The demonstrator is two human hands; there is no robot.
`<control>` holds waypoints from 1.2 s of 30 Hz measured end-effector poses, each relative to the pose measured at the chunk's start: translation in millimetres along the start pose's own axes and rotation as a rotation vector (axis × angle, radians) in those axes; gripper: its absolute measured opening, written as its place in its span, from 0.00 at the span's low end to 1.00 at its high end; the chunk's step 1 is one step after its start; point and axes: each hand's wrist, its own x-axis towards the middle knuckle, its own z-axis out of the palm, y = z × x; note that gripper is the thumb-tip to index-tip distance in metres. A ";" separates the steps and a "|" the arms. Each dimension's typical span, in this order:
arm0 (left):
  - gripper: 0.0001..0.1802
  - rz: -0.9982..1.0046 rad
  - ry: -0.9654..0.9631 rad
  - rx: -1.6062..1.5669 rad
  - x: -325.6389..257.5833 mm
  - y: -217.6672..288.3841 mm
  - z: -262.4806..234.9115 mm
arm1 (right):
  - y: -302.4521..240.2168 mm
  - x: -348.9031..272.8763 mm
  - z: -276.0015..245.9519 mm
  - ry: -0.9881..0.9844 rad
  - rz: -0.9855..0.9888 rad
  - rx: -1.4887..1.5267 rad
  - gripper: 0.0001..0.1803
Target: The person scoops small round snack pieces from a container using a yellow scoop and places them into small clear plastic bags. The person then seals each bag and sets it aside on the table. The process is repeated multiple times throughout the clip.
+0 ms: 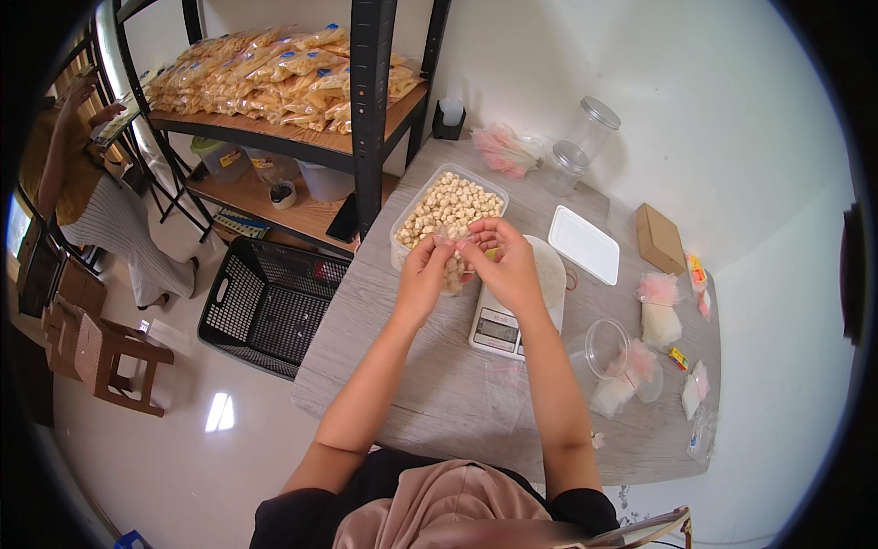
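Note:
A small clear plastic bag (454, 274) with pale beige pieces in its lower part hangs between my hands. My left hand (423, 273) pinches its top edge from the left, and my right hand (508, 273) grips the same edge from the right. Just beyond them, a clear plastic tub (401, 229) holds many small beige chunks. Partly under my right hand and forearm sits a white digital kitchen scale (495, 333) with a round plate. An empty clear bag (504, 380) lies on the table in front of the scale.
A white lid (584, 244), a brown box (659, 238), a clear round lid (607, 349) and bundles of small bags (660, 322) lie to the right. Clear jars (585, 137) stand at the back. On the left are a loaded shelf (274, 137), a black crate (267, 302) and another person (101, 192).

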 end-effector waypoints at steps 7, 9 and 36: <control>0.13 -0.059 -0.022 0.004 4.6 3.3 -4.3 | 5.4 3.1 5.5 0.087 -0.002 -0.059 0.13; 0.13 -0.047 -0.013 0.091 5.7 4.9 -5.9 | 6.4 2.7 6.4 0.109 0.042 -0.015 0.13; 0.21 0.118 -0.357 0.393 11.1 26.2 -14.4 | -17.2 5.3 0.6 0.043 -0.327 -0.218 0.08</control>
